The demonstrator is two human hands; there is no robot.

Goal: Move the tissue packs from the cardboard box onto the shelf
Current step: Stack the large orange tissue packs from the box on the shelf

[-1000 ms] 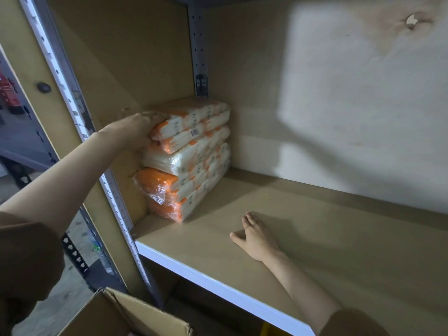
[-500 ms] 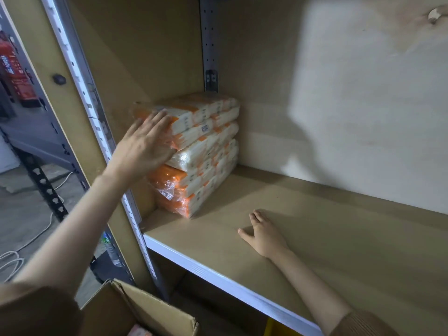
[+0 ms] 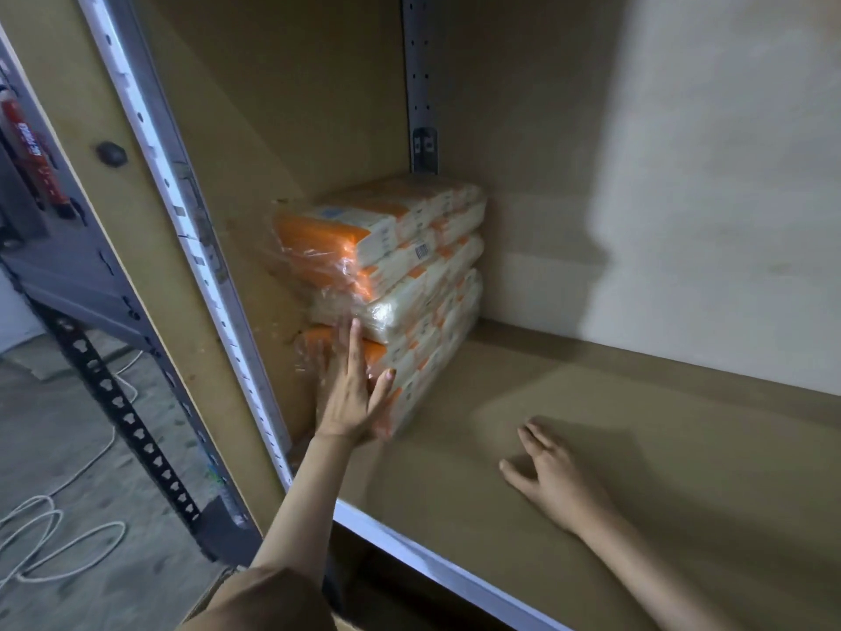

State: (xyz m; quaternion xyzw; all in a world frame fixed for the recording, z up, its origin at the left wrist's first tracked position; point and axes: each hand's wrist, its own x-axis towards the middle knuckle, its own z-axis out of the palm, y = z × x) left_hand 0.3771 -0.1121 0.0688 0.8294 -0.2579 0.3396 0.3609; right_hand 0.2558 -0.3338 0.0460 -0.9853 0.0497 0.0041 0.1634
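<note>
Head view | tissue packs [image 3: 387, 275] stacked in back-left corner of shelf [image 3: 660, 439] | left hand [image 3: 355, 398] grip flat, fingers straight, pressing lower packs' front end, holding nothing | right hand [image 3: 557, 480] splayed on shelf board, empty | handling est.: light, soft, slippery film; take by long sides.

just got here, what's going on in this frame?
Someone is stocking a shelf. Their left hand presses, fingers straight, against the front of the lower tissue packs, which are stacked in the shelf's left back corner. The right hand rests flat on the shelf. Neither hand holds a pack.
</note>
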